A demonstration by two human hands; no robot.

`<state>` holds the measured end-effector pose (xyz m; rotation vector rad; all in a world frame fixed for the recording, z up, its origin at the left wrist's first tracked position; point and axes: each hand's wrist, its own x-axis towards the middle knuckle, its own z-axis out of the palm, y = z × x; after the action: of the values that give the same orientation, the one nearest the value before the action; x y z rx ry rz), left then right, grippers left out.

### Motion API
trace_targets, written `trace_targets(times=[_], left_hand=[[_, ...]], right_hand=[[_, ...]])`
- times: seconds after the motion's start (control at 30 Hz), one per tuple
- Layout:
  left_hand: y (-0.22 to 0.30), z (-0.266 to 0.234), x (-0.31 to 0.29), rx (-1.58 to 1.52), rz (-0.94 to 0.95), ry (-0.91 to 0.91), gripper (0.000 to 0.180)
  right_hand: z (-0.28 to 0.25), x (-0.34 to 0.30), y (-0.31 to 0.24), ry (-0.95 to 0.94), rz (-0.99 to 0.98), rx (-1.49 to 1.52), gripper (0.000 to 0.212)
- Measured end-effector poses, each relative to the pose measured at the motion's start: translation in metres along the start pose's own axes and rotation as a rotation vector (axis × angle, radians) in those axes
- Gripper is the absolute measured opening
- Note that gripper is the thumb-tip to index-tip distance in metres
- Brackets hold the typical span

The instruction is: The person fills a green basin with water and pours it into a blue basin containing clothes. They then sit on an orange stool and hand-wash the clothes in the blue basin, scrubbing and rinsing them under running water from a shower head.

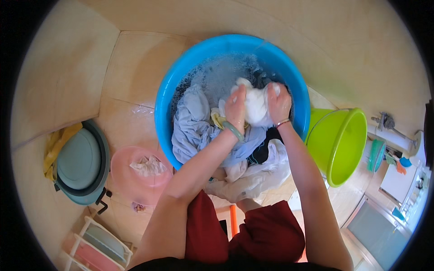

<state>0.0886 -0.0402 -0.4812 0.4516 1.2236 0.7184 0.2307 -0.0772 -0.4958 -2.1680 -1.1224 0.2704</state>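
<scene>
A large blue tub [163, 106] holds soapy water [217, 67] and a heap of wet laundry. My left hand [235, 107], below a pale green bangle, is closed on the left side of a white cloth [257, 107]. Gripping the same cloth's right side is my right hand [278, 105], with a thin reddish bracelet at its wrist. The bunched cloth is held above the suds between both hands. Pale blue fabric [194, 117] lies to the left of my hands, with a yellow piece [218, 119] by my left wrist. Dark fabric [266, 147] shows between my forearms.
A whitish garment [253, 183] hangs over the tub's near rim. A lime-green bucket [339, 144] lies tilted at right. At left are a pink basin [140, 194] with a pale cloth, stacked grey-green basins [79, 158] and a white rack [74, 244]. Tiled walls close in behind the tub.
</scene>
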Motion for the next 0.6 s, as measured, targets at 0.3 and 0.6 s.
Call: trace_targets(times=[0.3,0.6], left_hand=[[0.000,-0.036,0.087,0.621,0.514,-0.184,0.069],[-0.010,-0.028,0.132,0.987,0.196,-0.109,0.045]], right_hand=[[0.020,0.000,0.006,-0.134,-0.391,-0.140,0.043],[0.065,0.010,0.025,-0.425,-0.126,-0.476,0.042]])
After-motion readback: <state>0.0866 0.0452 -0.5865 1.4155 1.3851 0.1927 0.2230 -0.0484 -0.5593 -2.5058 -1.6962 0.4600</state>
